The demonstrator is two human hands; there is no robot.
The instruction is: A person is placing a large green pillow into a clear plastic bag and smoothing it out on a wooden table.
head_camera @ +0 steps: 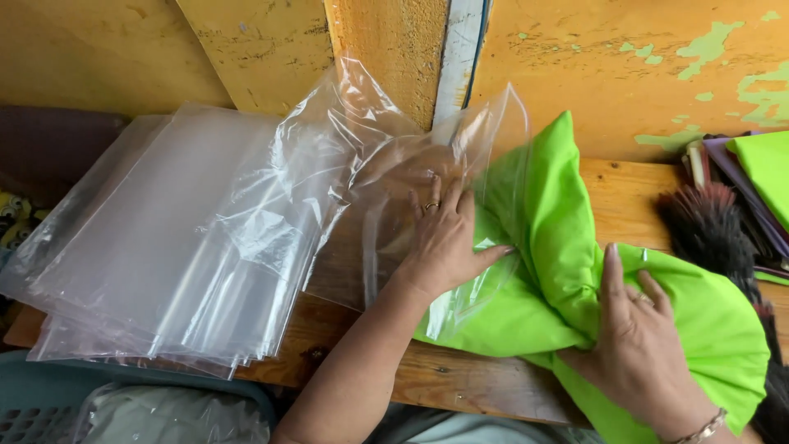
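My left hand [444, 238] lies flat, fingers spread, on a clear plastic bag [411, 173] whose open mouth stands up around a bright green folded cloth [559, 247]. One end of the cloth sits inside the bag. My right hand [637, 337] grips the bunched other end of the green cloth at the lower right. Both rest on a wooden bench [444, 378].
A thick stack of clear plastic bags [164, 238] covers the bench's left half. A dark bristle brush [715, 230] and more green and purple cloth [764, 173] lie at the right. A yellow peeling wall [616, 57] rises behind. A teal basket [49, 395] sits below left.
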